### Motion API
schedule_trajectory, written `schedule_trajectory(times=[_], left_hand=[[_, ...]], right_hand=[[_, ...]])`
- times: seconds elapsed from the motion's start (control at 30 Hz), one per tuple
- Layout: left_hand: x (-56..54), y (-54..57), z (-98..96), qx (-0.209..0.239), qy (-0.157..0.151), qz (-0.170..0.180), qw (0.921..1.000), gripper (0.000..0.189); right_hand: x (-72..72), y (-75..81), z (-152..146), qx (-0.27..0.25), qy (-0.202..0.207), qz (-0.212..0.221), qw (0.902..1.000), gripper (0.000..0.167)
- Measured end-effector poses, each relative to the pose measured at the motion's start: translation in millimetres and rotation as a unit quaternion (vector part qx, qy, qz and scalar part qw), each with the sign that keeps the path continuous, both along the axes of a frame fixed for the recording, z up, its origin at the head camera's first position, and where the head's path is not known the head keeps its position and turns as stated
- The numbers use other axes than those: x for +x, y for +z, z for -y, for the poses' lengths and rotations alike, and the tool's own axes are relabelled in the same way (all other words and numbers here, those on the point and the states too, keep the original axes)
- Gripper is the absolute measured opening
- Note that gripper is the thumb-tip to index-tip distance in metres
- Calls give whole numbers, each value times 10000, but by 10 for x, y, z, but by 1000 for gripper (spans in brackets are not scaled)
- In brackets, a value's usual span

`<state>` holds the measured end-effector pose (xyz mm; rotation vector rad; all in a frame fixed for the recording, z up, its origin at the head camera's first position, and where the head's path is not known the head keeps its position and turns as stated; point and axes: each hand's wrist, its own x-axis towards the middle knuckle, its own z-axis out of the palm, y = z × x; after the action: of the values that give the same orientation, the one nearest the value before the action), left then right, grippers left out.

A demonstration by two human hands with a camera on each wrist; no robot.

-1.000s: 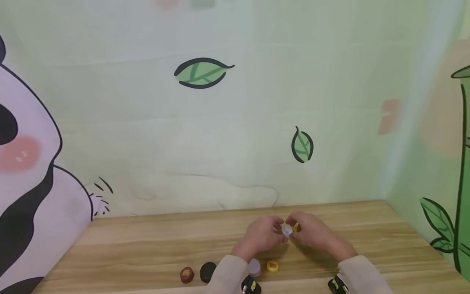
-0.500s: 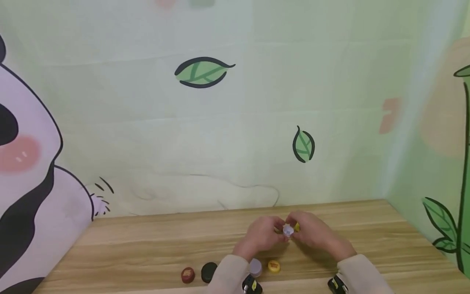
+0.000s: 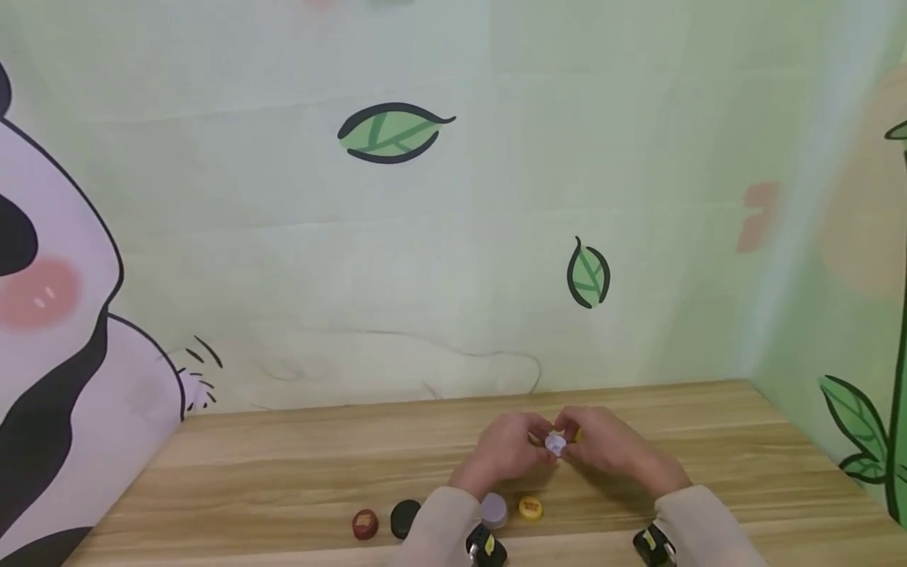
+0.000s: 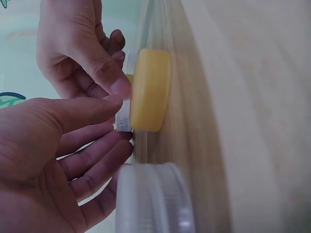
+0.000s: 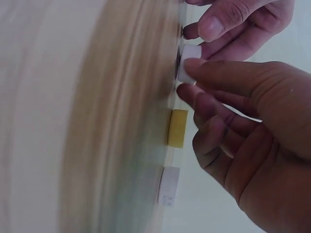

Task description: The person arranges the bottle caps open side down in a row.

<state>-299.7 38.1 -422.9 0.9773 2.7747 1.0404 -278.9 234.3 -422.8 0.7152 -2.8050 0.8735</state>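
A small white bottle cap (image 3: 556, 445) is between both hands, low over the table. In the left wrist view its side (image 4: 123, 118) bears fine dark print. My left hand (image 3: 506, 447) holds it from the left, thumb on one side and fingers on the other. From the right, my right hand (image 3: 611, 445) pinches it, and its thumb lies across the cap (image 5: 192, 52) in the right wrist view. Just beyond the right hand stands a yellow cap (image 5: 177, 128), mostly hidden in the head view. Another white cap (image 5: 169, 187) is beside that one.
Nearer on the wooden table (image 3: 283, 465) is a row of caps: dark red (image 3: 364, 524), black (image 3: 405, 519), pale lilac (image 3: 494, 510) and yellow (image 3: 531, 508). The left sleeve (image 3: 442, 528) partly covers the black one. A printed wall backdrop (image 3: 460, 236) rises behind the table.
The white cap's visible face has turned slightly between the fingers. Both hands stay in nearly the same place, and the head view has shifted a little.
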Motion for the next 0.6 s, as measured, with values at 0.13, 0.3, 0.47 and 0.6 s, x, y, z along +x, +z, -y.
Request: schedule_trajectory(times=[0.13,0.3,0.47,0.6], left_hand=[[0,8,28,216,-23,52,9998,28],[4,25,63,589,109,322,9977,21],[9,59,78,757,200,421,9960,13],[11,72,95,783,202,381,9960,8]], right_hand=[[-3,27,-25,-301,36,317,9990,20],[29,105,-59,-742,164,732,9944,14],[77,188,-78,-1009,217,1076,9888,8],[97,227,-89,-1016,293,1109,9882,8]])
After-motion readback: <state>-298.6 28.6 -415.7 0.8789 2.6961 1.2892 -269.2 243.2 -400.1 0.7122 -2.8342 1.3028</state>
